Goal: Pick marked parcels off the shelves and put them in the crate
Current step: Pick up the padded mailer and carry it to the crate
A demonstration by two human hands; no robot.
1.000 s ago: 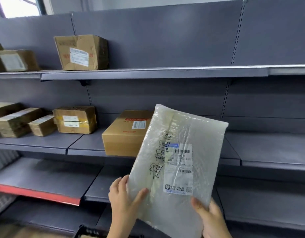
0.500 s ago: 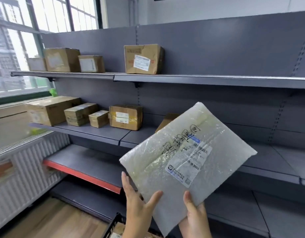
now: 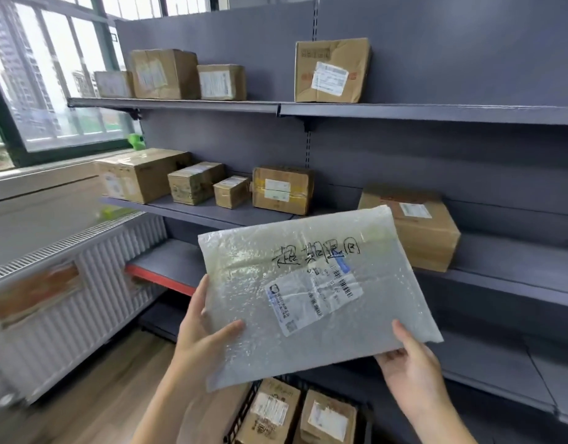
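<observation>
I hold a flat bubble-wrap parcel (image 3: 311,293) in front of the grey shelves, almost level, with black handwritten marks and a white shipping label on its upper face. My left hand (image 3: 205,334) grips its left edge, thumb on top. My right hand (image 3: 410,366) grips its lower right edge, thumb on top and fingers underneath. Below the parcel a black wire crate (image 3: 244,408) stands on the floor with two cardboard boxes (image 3: 327,418) inside; the parcel hides the crate's far side.
Cardboard boxes stand on the top shelf (image 3: 333,70) and on the middle shelf (image 3: 282,189), and one large box (image 3: 430,232) sits right behind the parcel. A white radiator (image 3: 71,283) and a window fill the left side. The floor is wood.
The view has swung left and down. The parcel has turned from upright to almost level and lower, and the crate with its boxes has come into sight beneath it.
</observation>
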